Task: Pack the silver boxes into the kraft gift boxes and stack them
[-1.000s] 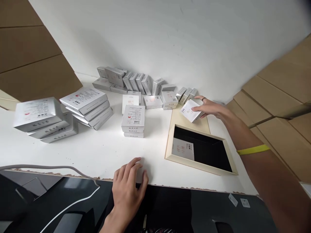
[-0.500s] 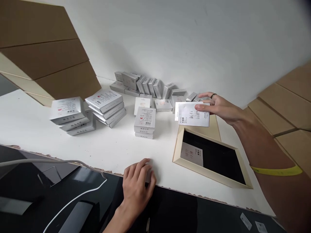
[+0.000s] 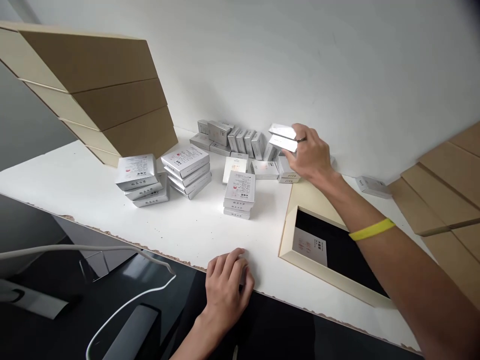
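Observation:
My right hand grips two small white-silver boxes, one above the other, raised over the back of the white table. Beneath that forearm lies a cream box with a dark interior, partly covered by the arm. One small silver box lies flat inside it at the left end. At the table's front edge rests my left hand, fingers loosely bent, thumb apart, holding nothing that I can see. A short stack of silver boxes stands beyond it.
Two more stacks of silver boxes stand at left. Several silver boxes are lined up along the wall. Large brown cartons tower at back left, others at right. A white cable hangs below the table's chipped edge.
My right hand has moved back and left, away from above the cream box, tilting the two boxes it holds. My left hand stays at the table edge. The view has shifted slightly.

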Demonstrator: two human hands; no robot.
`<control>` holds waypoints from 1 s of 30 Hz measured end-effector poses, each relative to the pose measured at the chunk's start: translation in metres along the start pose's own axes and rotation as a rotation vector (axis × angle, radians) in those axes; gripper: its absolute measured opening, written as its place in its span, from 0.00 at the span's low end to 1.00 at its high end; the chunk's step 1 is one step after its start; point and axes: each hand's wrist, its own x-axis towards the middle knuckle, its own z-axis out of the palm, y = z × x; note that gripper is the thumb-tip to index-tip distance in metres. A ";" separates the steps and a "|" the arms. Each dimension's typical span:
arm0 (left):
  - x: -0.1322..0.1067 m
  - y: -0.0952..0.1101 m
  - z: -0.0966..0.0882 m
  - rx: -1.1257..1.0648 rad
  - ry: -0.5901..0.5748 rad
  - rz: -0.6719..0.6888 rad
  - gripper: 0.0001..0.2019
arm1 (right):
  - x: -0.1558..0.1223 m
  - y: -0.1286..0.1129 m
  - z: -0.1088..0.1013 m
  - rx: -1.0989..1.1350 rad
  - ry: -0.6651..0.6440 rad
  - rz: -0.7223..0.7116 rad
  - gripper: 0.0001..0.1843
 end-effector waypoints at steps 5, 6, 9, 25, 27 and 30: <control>0.000 -0.001 0.000 -0.001 0.021 0.001 0.07 | 0.000 -0.007 0.030 -0.036 -0.222 -0.257 0.29; 0.000 -0.001 0.000 0.001 0.020 0.004 0.07 | -0.001 -0.008 0.031 -0.033 -0.268 -0.281 0.27; 0.001 -0.002 0.000 0.003 0.020 0.015 0.07 | 0.001 -0.005 0.018 -0.045 -0.294 -0.257 0.31; 0.002 -0.005 0.002 0.017 0.043 0.068 0.07 | -0.007 0.053 0.031 0.003 -0.399 0.392 0.24; 0.003 -0.006 0.003 0.022 0.052 0.074 0.07 | -0.008 0.053 0.038 0.048 -0.406 0.497 0.26; 0.003 -0.006 0.005 0.033 0.060 0.079 0.07 | -0.008 0.055 0.049 0.173 -0.439 0.623 0.24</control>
